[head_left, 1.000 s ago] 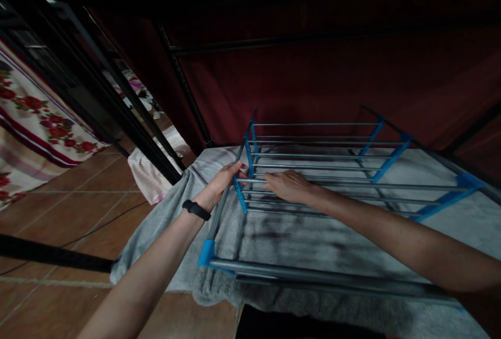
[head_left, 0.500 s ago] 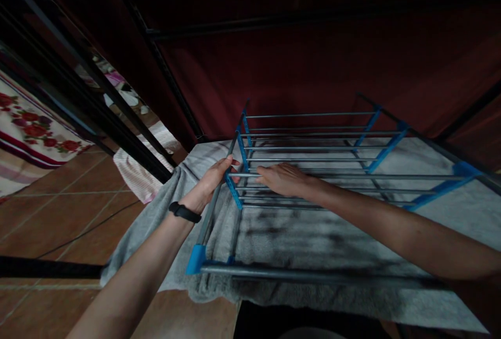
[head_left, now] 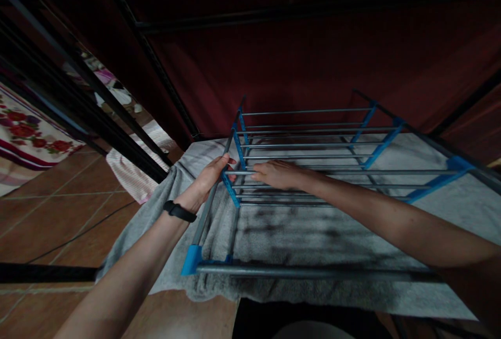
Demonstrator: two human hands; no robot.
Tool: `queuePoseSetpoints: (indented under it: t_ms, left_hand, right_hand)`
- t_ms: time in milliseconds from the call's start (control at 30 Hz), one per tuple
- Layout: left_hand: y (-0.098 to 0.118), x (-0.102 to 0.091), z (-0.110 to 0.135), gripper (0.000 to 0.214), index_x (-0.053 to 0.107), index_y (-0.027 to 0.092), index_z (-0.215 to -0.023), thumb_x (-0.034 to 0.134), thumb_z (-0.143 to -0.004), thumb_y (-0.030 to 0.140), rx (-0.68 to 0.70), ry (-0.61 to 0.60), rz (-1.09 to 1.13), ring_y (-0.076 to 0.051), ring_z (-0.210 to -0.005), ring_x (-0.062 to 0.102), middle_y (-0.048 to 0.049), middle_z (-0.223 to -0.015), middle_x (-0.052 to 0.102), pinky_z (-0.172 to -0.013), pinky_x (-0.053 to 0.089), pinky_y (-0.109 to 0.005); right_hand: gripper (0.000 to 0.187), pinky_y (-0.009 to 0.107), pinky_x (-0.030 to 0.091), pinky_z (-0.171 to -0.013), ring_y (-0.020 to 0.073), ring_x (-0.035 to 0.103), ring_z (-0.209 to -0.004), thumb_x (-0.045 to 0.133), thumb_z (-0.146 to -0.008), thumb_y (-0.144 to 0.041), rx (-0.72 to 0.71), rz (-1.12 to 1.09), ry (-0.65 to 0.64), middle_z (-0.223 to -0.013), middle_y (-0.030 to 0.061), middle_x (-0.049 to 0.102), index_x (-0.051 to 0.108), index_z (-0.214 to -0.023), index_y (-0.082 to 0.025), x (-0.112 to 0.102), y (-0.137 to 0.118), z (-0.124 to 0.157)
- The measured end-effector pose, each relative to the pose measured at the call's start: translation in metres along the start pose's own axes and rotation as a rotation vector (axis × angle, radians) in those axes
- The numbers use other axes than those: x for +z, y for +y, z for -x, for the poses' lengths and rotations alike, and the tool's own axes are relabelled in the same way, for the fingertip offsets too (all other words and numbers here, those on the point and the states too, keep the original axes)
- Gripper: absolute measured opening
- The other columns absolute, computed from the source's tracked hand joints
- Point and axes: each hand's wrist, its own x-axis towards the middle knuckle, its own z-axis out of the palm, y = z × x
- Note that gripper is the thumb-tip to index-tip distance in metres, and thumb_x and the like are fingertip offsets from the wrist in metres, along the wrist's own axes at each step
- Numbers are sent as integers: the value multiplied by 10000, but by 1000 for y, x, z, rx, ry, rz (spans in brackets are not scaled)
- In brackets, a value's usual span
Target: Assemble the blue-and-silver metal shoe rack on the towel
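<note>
A shoe rack (head_left: 371, 173) of thin grey metal tubes with blue plastic joints lies on a grey blanket (head_left: 305, 234). My left hand (head_left: 207, 178), a black band (head_left: 179, 210) on its wrist, is closed around the left side tube, beside a blue bracket (head_left: 230, 190). Its thumb rests on top, and some fingertips show past the tube. My right hand (head_left: 276, 174) reaches in from the right and is wrapped around a cross rod close to that bracket; its fingers are partly hidden. Nearest me, a blue corner piece (head_left: 191, 259) joins the side tube to a thicker front tube.
Dark red cloth (head_left: 313, 67) hangs behind the rack. Black metal posts (head_left: 129, 140) stand at the left. Beyond them are tiled floor (head_left: 62, 224), a striped cloth (head_left: 131, 166), a flowered cloth (head_left: 35, 138) and a dark cable (head_left: 84, 232).
The view has shifted slightly, so the rack and both hands appear a little further left and up. Both hands keep their holds on the same tubes.
</note>
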Motion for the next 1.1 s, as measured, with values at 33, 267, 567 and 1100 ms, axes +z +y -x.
queuePoseSetpoints:
  t_ms: [33, 267, 567, 1100]
  left_hand:
    - [0, 0, 0, 414, 689, 143, -953, 691, -833, 540, 0, -2, 1, -150, -574, 652, -18, -733, 626, -565, 530, -260]
    - [3, 1, 3, 399, 695, 149, -940, 688, -844, 536, 10, -3, -22, -137, -571, 644, -27, -769, 636, -538, 518, -241]
    - [7, 4, 7, 359, 699, 148, -941, 674, -869, 499, 11, 17, -19, -161, -615, 671, -40, -800, 651, -570, 544, -262]
    - [2, 0, -2, 364, 684, 150, -956, 689, -850, 497, -29, 14, -3, -173, -605, 679, -29, -753, 661, -555, 543, -268]
  right_hand:
    - [344, 270, 409, -705, 205, 671, -899, 400, -1051, -413, -2, -12, -9, -1027, 74, 721, 659, -1038, -188, -1, 0, -1]
    - [376, 281, 434, -733, 220, 682, -929, 372, -1057, -429, -8, 92, 12, -1059, 81, 730, 655, -1062, -183, -2, -5, 2]
    - [321, 378, 466, -904, 285, 641, -1090, 417, -1046, -379, 84, 375, 247, -1221, 146, 667, 564, -1238, -168, 20, -4, 42]
    - [405, 386, 509, -754, 301, 713, -884, 355, -1053, -480, 115, 327, 129, -965, 135, 739, 586, -1154, -162, 12, 21, 49]
